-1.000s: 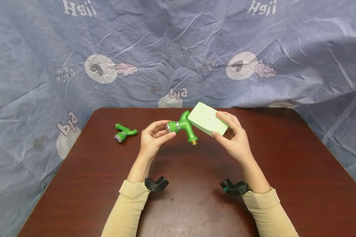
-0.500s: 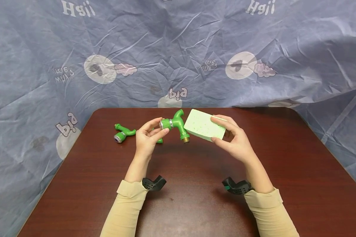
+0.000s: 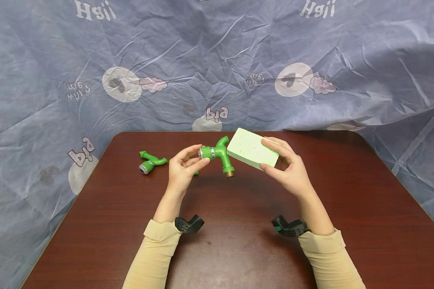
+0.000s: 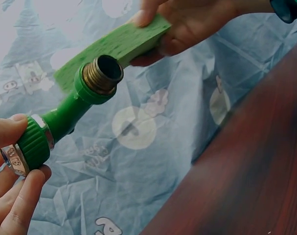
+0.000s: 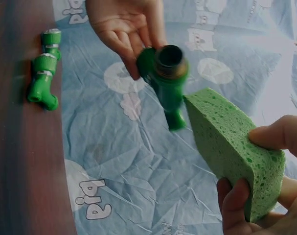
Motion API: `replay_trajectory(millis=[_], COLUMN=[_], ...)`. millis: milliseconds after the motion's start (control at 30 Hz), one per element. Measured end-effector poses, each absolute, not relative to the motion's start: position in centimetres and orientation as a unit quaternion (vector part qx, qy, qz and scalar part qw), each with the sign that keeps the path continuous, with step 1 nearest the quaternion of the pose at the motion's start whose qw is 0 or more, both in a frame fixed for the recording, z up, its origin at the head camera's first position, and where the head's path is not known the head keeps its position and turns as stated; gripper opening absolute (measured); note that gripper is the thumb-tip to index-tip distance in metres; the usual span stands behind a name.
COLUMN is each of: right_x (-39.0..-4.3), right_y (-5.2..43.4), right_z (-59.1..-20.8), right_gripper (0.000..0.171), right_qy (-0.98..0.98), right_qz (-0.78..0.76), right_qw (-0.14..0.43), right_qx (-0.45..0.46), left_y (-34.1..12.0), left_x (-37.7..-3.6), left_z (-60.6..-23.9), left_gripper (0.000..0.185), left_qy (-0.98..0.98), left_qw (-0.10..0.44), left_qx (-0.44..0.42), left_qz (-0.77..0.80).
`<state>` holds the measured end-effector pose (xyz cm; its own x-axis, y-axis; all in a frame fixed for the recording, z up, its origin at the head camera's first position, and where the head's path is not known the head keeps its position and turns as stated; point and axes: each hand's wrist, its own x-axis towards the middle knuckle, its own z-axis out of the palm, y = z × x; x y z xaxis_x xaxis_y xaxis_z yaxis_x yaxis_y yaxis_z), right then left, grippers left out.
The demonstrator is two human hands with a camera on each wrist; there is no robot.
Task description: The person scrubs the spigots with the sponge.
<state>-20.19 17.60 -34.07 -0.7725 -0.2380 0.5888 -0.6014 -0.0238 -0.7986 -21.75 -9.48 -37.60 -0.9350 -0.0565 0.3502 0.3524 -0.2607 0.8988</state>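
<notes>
My left hand (image 3: 182, 168) pinches the ribbed knob of a green faucet (image 3: 222, 151) between thumb and fingers, holding it above the table. Its brass threaded end points down toward me, while the curved spout is turned up. A light green sponge (image 3: 251, 148) is gripped at its right end by my right hand (image 3: 287, 166). The sponge's left end meets the faucet body or lies just beside it; the right wrist view shows its corner (image 5: 194, 100) right by the faucet (image 5: 170, 88). In the left wrist view the sponge (image 4: 116, 49) passes behind the threaded end.
A second green faucet (image 3: 152, 161) lies on the dark red-brown table (image 3: 231, 224) at the left. Another green piece (image 3: 196, 173) shows partly behind my left hand; the right wrist view has two faucets on the table. A printed blue cloth (image 3: 217, 60) hangs behind the table's far edge.
The faucet and left hand shifted left, then partly back right. The sponge dipped and tilted along with them, then rose again. Both hands keep their hold.
</notes>
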Motion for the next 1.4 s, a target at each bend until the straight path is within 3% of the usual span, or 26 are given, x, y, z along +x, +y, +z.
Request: replay_trajectory(millis=[300,800,1100,1400], right_x=[-20.0,-19.9,-20.1,-19.1], right_y=[16.5,16.2,17.0,16.2], right_z=[-34.6,-34.5,-34.1,-32.9], right_gripper=[0.058,0.057,0.056,0.054], right_qy=[-0.71,-0.719,-0.731,-0.762], right_qz=[0.634,0.607,0.615,0.588], right_qw=[0.118,0.108,0.172,0.14], right_qx=[0.284,0.322,0.241,0.233], left_y=[-8.4,-8.7,-9.4,-9.2], left_x=[-21.4,-21.6,-21.6,-21.5], left_z=[-37.7,-37.7,-37.5,-37.3], left_gripper=[0.046,0.046,0.045,0.048], left_qy=[-0.601,-0.603,-0.595,-0.583], left_qw=[0.088,0.117,0.129,0.149], left_qx=[-0.138,-0.114,-0.116,-0.131], left_qz=[-0.782,-0.781,-0.785,-0.787])
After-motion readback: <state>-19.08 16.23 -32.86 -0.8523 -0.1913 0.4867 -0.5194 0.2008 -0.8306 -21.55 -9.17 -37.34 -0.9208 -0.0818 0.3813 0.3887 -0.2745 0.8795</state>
